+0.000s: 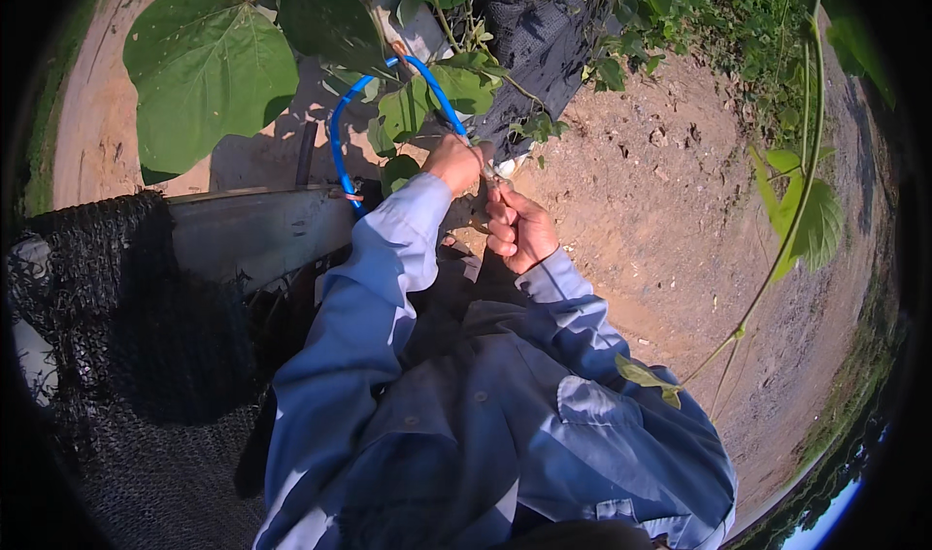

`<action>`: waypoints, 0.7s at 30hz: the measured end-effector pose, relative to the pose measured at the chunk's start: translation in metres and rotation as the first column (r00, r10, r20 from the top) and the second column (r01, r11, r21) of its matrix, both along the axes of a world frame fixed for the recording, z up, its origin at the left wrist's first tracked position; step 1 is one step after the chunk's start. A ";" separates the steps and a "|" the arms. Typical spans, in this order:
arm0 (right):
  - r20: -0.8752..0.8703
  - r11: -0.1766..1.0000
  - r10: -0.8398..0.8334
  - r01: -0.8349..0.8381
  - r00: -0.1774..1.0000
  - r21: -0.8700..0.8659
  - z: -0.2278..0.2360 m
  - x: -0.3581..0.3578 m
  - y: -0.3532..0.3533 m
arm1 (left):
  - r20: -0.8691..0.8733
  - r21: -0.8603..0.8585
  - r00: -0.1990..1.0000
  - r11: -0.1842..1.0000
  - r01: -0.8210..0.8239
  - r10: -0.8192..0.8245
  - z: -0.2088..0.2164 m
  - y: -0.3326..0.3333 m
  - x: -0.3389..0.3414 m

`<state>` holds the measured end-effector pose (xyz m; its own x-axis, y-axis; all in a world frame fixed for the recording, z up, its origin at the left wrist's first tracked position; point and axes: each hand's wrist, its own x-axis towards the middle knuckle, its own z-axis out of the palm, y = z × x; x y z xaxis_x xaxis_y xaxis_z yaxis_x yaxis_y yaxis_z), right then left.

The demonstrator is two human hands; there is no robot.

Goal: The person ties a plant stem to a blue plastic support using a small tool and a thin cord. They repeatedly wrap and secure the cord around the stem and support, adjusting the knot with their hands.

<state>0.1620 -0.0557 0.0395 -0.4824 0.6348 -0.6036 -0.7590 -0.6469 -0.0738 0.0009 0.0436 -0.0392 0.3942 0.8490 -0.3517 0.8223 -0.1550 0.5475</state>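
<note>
A bright blue hose (339, 140) loops up from a board at my left and bends down toward my hands. My left hand (454, 165) is closed around its lower end. Just past those fingers a small pale, shiny piece (492, 171) shows at the hose's end; its kind is too small to tell. My right hand (522, 228) is right beside it, fingers curled and thumb and forefinger pinched at that piece. What exactly lies in the right fingers is mostly hidden. Both hands are close together in front of my chest.
Large green leaves (209, 79) hang over the hose. Dark mesh cloth (544, 55) stands behind my hands, and black netting (126, 307) drapes at the left beside a grey board (262, 230). A vine stem (801, 191) crosses the right side above bare soil (660, 230).
</note>
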 end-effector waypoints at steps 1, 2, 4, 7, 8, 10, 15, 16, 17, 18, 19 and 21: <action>0.115 0.997 0.049 -0.056 0.992 0.061 0.002 0.005 -0.001 | 0.017 0.003 1.000 1.000 -0.011 0.011 -0.006 0.001 0.001; 0.230 0.986 0.087 -0.116 0.969 0.118 0.006 0.011 -0.002 | 0.037 0.034 0.999 0.999 0.034 -0.036 -0.011 0.002 -0.001; 0.405 0.949 0.159 -0.252 0.901 0.189 0.011 0.030 -0.005 | 0.081 -0.284 0.952 0.922 -0.262 0.296 0.059 0.004 0.024; 0.570 0.910 0.051 -0.274 0.820 0.312 0.006 0.027 -0.011 | 0.002 -0.213 0.964 0.942 -0.259 0.266 0.047 0.004 0.025; 0.630 0.908 -0.023 -0.248 0.776 0.338 0.005 0.023 -0.014 | -0.051 -0.164 0.980 0.967 -0.196 0.190 0.044 0.005 0.027; 0.792 0.852 -0.113 -0.352 0.600 0.388 -0.002 0.017 -0.017 | -0.241 0.047 0.965 0.991 0.122 -0.107 0.040 0.007 0.022; 0.528 0.929 -0.085 -0.125 0.845 0.349 -0.008 0.017 -0.022 | -0.167 -0.038 0.976 0.990 0.135 -0.140 0.051 0.008 0.015; 0.492 0.965 -0.111 -0.026 0.863 0.262 0.006 0.009 -0.023 | -0.024 -0.148 0.999 0.988 -0.052 0.049 0.062 0.007 0.014; 0.455 0.969 -0.111 -0.006 0.883 0.248 0.015 0.008 -0.025 | 0.090 -0.257 0.964 0.942 -0.218 0.248 0.072 0.003 0.014; 0.420 0.972 -0.112 0.012 0.900 0.234 0.023 0.007 -0.026 | 0.088 -0.291 0.951 0.921 -0.260 0.296 0.077 0.002 0.018; 0.389 0.976 -0.117 0.033 0.914 0.216 0.025 0.007 -0.029 | 0.082 -0.379 0.912 0.859 -0.344 0.402 0.087 0.002 0.023; 0.463 0.955 -0.082 -0.063 0.882 0.289 0.013 0.014 -0.030 | 0.028 -0.413 0.849 0.779 -0.471 0.528 0.087 0.000 0.030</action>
<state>0.1757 -0.0857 0.0530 -0.1844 0.8177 -0.5453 -0.5942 -0.5347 -0.6008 0.0305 0.0436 0.0479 0.0190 0.7511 -0.6599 0.6392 0.4984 0.5856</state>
